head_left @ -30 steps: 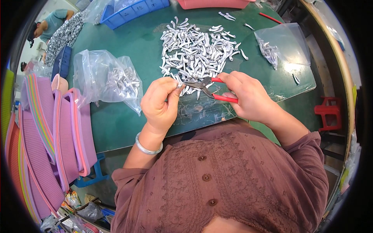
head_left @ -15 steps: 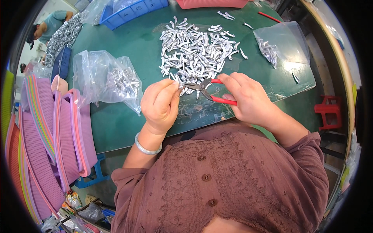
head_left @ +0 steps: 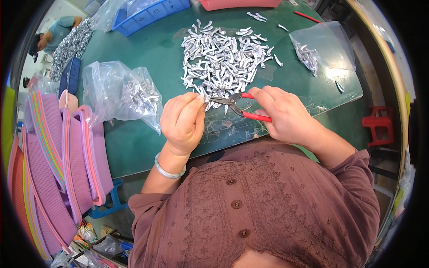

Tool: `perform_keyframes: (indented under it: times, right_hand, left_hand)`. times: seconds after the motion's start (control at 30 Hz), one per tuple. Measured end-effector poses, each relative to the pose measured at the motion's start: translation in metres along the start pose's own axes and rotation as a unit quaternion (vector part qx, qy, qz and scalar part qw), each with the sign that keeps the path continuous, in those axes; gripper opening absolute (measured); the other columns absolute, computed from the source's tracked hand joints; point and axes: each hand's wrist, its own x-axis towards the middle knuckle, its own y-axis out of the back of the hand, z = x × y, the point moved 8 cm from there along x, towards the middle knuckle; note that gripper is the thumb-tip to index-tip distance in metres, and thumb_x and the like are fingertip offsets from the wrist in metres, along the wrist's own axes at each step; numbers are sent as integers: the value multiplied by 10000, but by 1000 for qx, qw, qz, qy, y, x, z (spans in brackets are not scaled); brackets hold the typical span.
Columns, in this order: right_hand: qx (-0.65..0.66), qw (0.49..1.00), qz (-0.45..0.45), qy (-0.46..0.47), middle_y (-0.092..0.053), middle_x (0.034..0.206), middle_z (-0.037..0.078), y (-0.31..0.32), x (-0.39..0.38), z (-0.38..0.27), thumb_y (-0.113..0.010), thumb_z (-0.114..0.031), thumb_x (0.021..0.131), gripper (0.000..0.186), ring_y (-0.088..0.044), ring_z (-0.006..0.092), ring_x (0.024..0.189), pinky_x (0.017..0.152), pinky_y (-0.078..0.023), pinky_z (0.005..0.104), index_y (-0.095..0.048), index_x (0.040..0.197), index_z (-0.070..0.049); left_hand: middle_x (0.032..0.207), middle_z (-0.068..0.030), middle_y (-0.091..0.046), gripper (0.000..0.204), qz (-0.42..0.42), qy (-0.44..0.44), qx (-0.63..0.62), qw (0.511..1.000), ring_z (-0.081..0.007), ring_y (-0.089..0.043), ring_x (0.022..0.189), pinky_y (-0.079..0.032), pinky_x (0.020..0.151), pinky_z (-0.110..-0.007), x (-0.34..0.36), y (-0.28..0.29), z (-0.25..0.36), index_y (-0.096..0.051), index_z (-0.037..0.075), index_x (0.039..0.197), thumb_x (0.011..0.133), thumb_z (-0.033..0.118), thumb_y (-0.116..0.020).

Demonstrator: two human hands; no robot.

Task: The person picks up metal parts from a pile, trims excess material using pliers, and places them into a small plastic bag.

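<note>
On the green table (head_left: 134, 156), a pile (head_left: 223, 58) of small curved silver pcs was spread just beyond the hands. At its near side, a small silver pc (head_left: 205, 100) was pinched btwn thumb & forefinger of the L hand (head_left: 182, 118), other fingers curled in; most of the pc was hidden by the fingertips. Red-handled pliers (head_left: 232, 102) were held in the R hand (head_left: 286, 109), fingers wrapped round the grips, w/ handles apart & the dark nose pointed L at the pc. Whether the pc was clamped by the nose couldn't be told. A pale bangle (head_left: 170, 167) was worn on the L wrist.

L of the pile, more pcs were held in a clear bag (head_left: 105, 80); R of it, a few were held in a flatter bag (head_left: 328, 42), w/ a loose pc (head_left: 339, 86) seen nr the table edge. A red stick (head_left: 307, 17) was laid nr the far R corner. Along the far side, a blue bin (head_left: 152, 18) & a pink tray (head_left: 241, 3) were set. At far L, purple baskets (head_left: 80, 165) were stacked by the table. Below the R edge, a red stool (head_left: 379, 127) was seen. Upper L, a co-worker (head_left: 62, 33) was seen nr a heap of metal bits (head_left: 71, 47).
</note>
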Motion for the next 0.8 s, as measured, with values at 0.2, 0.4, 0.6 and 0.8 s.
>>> perform_keyframes:
  times: [0.2,0.4,0.6,0.8]
  right_hand:
    - [7,1000,-17,-14,-515,760,124,-7,0,4,-534,-4,666,317,-529,298,735,609,-425,379,-463,974,5]
    - [24,999,-13,-21,-528,732,123,-12,1,10,-533,-12,671,263,-536,307,692,588,-428,388,-469,927,-14]
    - [14,999,-30,-16,-538,734,118,-15,4,14,-546,-21,673,244,-544,307,686,579,-435,391,-477,906,-26]
    - [37,998,-14,-46,-551,770,125,-7,7,30,-565,-19,662,277,-550,314,724,612,-441,386,-487,928,-32]
  left_hand:
    - [745,-103,-579,209,-5,-12,2,1000,-246,-561,634,-443,562,-297,-2,-3,-1,-585,-1,769,581,-48,-664]
    - [751,-119,-590,171,-18,-18,4,1000,-202,-543,601,-432,519,-249,-3,-6,-3,-582,-16,779,638,-86,-648]
    - [739,-116,-596,173,-28,-14,17,999,-210,-548,607,-436,529,-251,-5,-8,-4,-580,-13,777,636,-82,-651]
    - [742,-115,-598,160,-10,23,-23,999,-181,-555,590,-440,516,-237,-5,-7,-14,-576,-8,775,655,-71,-661]
